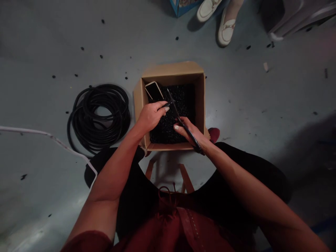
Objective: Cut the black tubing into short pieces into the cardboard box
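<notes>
Both my hands are over an open cardboard box (172,69) filled with small shiny black pieces (183,101). The thumb and fingers of my left hand (152,114) are closed on a small dark strip (168,104), whose exact kind I cannot make out. My right hand (189,128) grips a pair of black scissors (174,103), blades pointing up and left beside the strip. The scissors' handle end lies along my right wrist. A phone-like item with a black face and pale edge (154,91) leans in the box's far left corner.
A coil of black hose or cable (122,101) lies on the floor left of the box. A white cord (34,131) runs in from the left. Another person's pale shoes (226,32), a blue container (181,8) and grey plastic furniture (296,17) are beyond. Black bits dot the floor.
</notes>
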A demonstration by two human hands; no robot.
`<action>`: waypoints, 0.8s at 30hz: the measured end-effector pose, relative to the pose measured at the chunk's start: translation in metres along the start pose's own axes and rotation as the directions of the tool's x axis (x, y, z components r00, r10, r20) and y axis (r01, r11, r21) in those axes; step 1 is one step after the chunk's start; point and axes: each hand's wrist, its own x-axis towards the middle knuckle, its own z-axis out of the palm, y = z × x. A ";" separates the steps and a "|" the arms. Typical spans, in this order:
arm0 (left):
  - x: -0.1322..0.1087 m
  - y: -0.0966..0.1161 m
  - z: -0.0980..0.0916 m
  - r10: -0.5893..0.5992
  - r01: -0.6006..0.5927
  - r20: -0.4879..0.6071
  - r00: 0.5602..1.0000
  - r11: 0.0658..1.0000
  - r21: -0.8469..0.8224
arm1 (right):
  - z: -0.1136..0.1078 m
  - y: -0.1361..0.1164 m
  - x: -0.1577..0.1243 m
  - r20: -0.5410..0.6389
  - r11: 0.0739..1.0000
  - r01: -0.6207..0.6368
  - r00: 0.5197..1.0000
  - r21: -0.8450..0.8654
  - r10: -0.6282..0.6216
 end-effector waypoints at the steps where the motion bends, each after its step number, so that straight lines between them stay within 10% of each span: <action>1: 0.000 0.000 0.000 -0.003 0.003 0.010 1.000 1.000 0.001 | 0.000 0.000 0.000 -0.002 1.000 0.005 1.000 0.002 -0.005; 24: 0.001 0.001 0.014 -0.014 0.012 0.077 0.997 1.000 0.023 | -0.001 0.001 -0.005 -0.028 0.998 -0.039 0.999 -0.043 0.038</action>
